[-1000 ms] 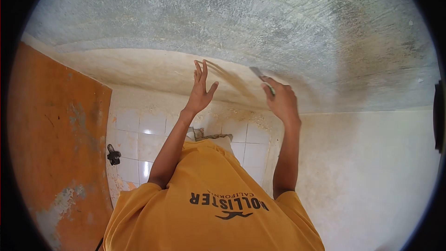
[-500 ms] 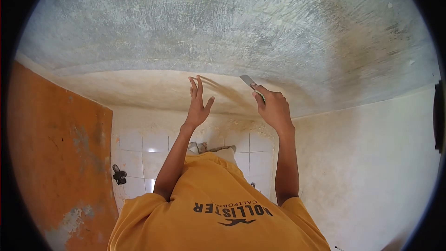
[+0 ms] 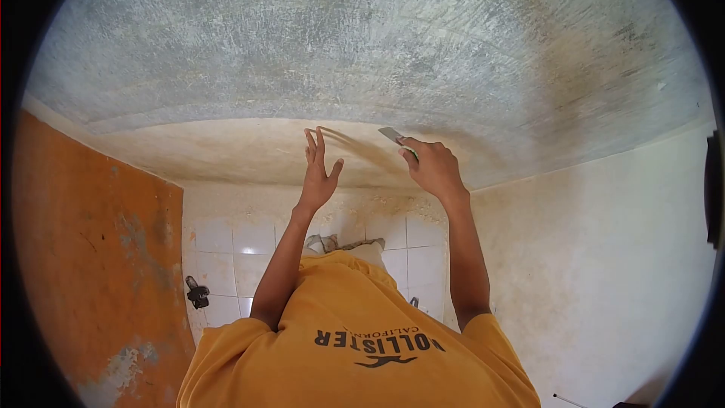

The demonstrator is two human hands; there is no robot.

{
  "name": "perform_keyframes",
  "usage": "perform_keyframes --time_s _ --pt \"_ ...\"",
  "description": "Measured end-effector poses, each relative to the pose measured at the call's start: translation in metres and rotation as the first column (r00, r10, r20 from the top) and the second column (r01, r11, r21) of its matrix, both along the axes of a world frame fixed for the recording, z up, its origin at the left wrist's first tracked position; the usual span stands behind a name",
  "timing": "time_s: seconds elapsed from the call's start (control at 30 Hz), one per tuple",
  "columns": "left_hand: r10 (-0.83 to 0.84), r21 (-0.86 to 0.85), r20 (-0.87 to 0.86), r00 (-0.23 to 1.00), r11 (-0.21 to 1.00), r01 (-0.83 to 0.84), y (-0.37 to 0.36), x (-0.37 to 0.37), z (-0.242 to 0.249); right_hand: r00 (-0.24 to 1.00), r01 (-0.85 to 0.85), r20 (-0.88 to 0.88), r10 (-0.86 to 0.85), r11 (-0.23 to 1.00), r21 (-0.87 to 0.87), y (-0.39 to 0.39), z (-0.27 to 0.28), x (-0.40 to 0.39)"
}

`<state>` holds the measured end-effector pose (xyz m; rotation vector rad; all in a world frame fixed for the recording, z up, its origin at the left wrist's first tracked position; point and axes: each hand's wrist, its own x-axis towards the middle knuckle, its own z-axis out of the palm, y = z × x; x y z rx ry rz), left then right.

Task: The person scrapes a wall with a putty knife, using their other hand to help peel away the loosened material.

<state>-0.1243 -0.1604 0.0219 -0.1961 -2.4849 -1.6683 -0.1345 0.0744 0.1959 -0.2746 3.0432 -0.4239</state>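
Note:
My right hand (image 3: 434,168) is wrapped round the handle of a putty knife (image 3: 390,134), whose flat metal blade points up and left at the wall. The blade lies close to the border between the scraped grey upper wall (image 3: 317,45) and the smooth cream lower part (image 3: 226,140). Most of the handle is hidden in my fingers; a pale green edge shows. To the left, my left hand (image 3: 320,177) is raised with fingers stretched and thumb apart, fingertips right at the cream surface and holding nothing.
An orange wall (image 3: 91,257) with peeling patches stands on the left, a cream wall (image 3: 589,272) on the right. White floor tiles (image 3: 215,234) lie below, with a dark object (image 3: 197,292) near the orange wall. A dark item (image 3: 712,189) is at the right edge.
My right hand and the putty knife have moved a little left and slightly down along the border. My left hand has shifted slightly down and left, still spread.

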Motion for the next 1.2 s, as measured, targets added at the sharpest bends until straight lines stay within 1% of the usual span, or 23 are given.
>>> perform_keyframes --time_s 0.03,0.13,0.23,0.33,0.43,0.53,0.6,0.63,0.73,0.83,0.9,0.93,1.03,1.1,1.13,1.2 --pt "0.001 -0.006 -0.013 1.000 1.000 -0.001 0.000 -0.001 0.000 1.000 -0.010 -0.021 0.010 1.000 0.000 -0.001 0.004 0.001" --pt "0.007 -0.015 -0.022 1.000 1.000 -0.008 -0.003 -0.003 -0.001 0.998 0.063 0.015 -0.062 0.997 -0.047 -0.006 0.029 0.006" --pt "0.004 -0.007 -0.011 1.000 1.000 -0.004 -0.007 -0.001 -0.003 0.997 0.040 0.066 -0.044 0.997 0.063 -0.008 -0.001 -0.001" --pt "0.005 -0.008 -0.012 1.000 1.000 -0.005 -0.007 -0.001 -0.004 0.999 0.040 0.025 -0.040 0.999 0.016 -0.004 -0.007 0.004" --pt "0.013 -0.012 -0.019 1.000 1.000 -0.014 -0.008 -0.004 -0.005 0.996 0.087 0.006 -0.087 0.994 -0.063 -0.012 0.025 0.010" --pt "0.013 0.001 0.009 1.000 1.000 -0.013 -0.007 -0.001 -0.007 0.997 0.021 0.069 -0.023 0.999 0.041 -0.012 -0.001 -0.003" --pt "0.027 0.010 0.005 1.000 1.000 -0.027 -0.003 -0.005 -0.007 0.999 0.021 0.045 -0.024 0.998 0.056 -0.008 -0.002 -0.003" --pt "0.036 0.006 -0.004 0.999 0.999 -0.036 -0.002 -0.005 -0.009 0.999 0.023 0.039 -0.025 0.998 0.062 -0.009 0.000 -0.001" --pt "0.040 -0.008 -0.014 0.999 0.999 -0.040 -0.003 -0.008 -0.010 0.997 0.071 0.013 -0.070 0.996 -0.045 -0.014 0.021 0.008" --pt "0.028 0.017 0.005 1.000 0.999 -0.028 -0.003 -0.004 -0.008 0.999 0.028 0.023 -0.029 1.000 0.011 -0.014 -0.002 0.004" --pt "0.024 0.043 0.013 1.000 0.999 -0.024 0.000 -0.004 -0.006 1.000 0.026 -0.014 -0.026 0.999 0.018 -0.009 -0.004 0.005" --pt "0.023 0.051 0.019 1.000 0.998 -0.024 0.000 -0.004 -0.007 0.999 0.027 -0.032 -0.026 0.999 0.021 -0.011 0.001 0.007" --pt "0.020 0.038 0.010 1.000 0.999 -0.020 -0.004 -0.007 -0.007 0.993 0.113 -0.018 -0.113 0.993 -0.023 -0.016 0.029 0.014" --pt "0.018 0.032 0.009 1.000 0.999 -0.018 -0.005 -0.001 -0.008 0.999 0.050 0.016 -0.051 0.999 0.019 -0.008 -0.007 0.005" --pt "0.018 0.036 0.006 1.000 0.999 -0.019 -0.005 -0.001 -0.008 0.999 0.024 0.027 -0.025 0.999 0.040 -0.009 -0.012 0.002" --pt "0.024 0.042 -0.008 1.000 0.999 -0.024 -0.004 -0.006 -0.007 0.999 0.039 -0.015 -0.038 0.999 0.030 -0.003 -0.013 0.002"
